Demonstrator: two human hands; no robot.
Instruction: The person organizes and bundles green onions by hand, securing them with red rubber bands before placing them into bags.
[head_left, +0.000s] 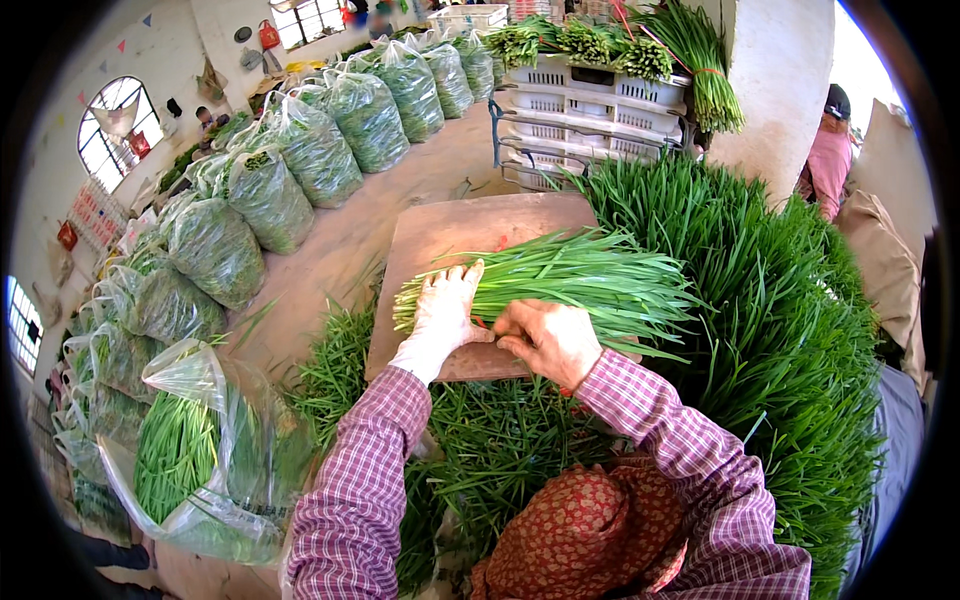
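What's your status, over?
Left hand over leafy bunch. Right hand curled at its near edge. Bunch flat on board; loose greens along board's near edge.

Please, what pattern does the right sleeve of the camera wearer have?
The right sleeve is checked, purple with white lines; it shows best in the head view.

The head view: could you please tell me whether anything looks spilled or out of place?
Mildly: loose green leaf blades lie tangled left of the flat pinkish-brown board, untidy compared with the aligned bundle of long green leaves on it. A few stray green blades also lie on the brown floor.
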